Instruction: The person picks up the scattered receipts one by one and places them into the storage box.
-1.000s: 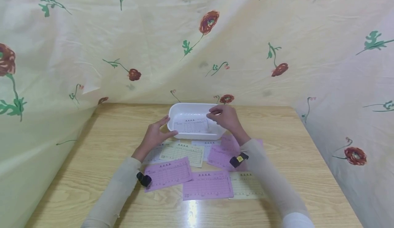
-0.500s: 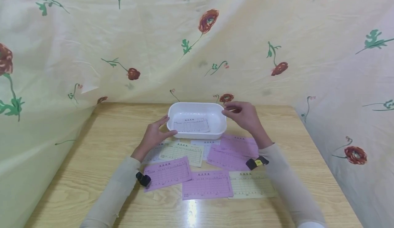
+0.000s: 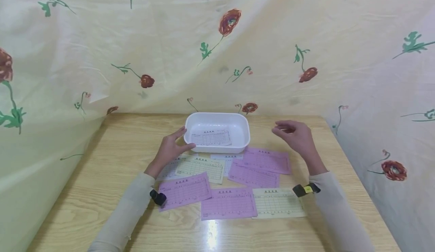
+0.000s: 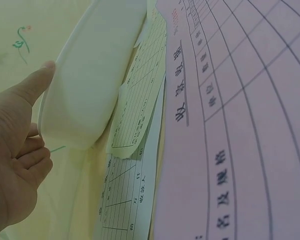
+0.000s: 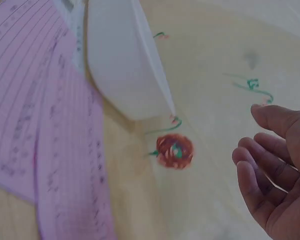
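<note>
A white plastic tray (image 3: 239, 146) stands toward the table's back with white printed receipt slips (image 3: 210, 138) lying inside. My left hand (image 3: 168, 153) holds the tray's left end, thumb at the front side and fingers at the left. In the left wrist view, that hand's thumb (image 4: 42, 80) touches the tray's rim. My right hand (image 3: 298, 138) is raised to the right of the tray, apart from it. Its fingers are loosely bent and hold nothing. In the right wrist view, the right hand (image 5: 275, 170) also appears away from the tray (image 5: 122, 65).
Pink receipt slips (image 3: 229, 203) lie in front of the tray, two of them overlapping at right (image 3: 266, 161). Yellow slips (image 3: 278, 203) and white slips lie among them. A flowered cloth (image 3: 170, 48) hangs behind and beside the wooden table (image 3: 340, 191).
My right hand has moved from over the tray to the right, away from its right end, uncovering the pink slips there. My left hand stays at the tray.
</note>
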A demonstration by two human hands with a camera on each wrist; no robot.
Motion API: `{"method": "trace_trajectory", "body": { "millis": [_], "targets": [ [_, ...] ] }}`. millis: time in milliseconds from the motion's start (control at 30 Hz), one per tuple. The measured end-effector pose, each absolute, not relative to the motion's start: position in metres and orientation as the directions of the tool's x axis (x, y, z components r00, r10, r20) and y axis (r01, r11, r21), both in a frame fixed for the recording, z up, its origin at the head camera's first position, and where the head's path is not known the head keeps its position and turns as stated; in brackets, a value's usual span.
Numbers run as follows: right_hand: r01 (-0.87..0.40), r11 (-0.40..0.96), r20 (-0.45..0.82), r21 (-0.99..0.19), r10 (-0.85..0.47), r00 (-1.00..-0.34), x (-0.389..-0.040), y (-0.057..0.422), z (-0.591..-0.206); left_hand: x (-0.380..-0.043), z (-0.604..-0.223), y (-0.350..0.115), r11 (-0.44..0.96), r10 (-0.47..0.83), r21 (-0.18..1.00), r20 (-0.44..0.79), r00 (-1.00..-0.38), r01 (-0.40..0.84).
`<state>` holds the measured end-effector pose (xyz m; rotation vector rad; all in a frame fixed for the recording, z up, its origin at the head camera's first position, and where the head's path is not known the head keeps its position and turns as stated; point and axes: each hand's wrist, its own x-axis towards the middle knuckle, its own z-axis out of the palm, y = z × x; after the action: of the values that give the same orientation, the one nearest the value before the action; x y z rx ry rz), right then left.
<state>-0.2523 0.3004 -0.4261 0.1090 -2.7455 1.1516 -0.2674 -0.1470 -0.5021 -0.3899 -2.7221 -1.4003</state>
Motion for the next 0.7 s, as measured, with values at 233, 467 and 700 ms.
{"method": "trace_trajectory", "body": {
  "millis": [233,467,700],
  "targets": [
    [-0.031,0.734,0.099,-0.679,0.05,-0.994,-0.234,0.329,-0.448,-0.267,-0.502,-0.147,0.558,0.198,0.792,0.164,-0.966,0.249],
    [0.025,0.753,0.026,-0.658,0.056,-0.998,-0.221,0.343,-0.466,-0.265,-0.502,-0.147,0.554,0.201,0.796,0.158,-0.967,0.245],
    [0.155,0.723,-0.112,-0.674,0.106,-0.988,-0.213,0.346,-0.481,-0.265,-0.502,-0.146,0.543,0.201,0.8,0.17,-0.965,0.254]
  ]
}}
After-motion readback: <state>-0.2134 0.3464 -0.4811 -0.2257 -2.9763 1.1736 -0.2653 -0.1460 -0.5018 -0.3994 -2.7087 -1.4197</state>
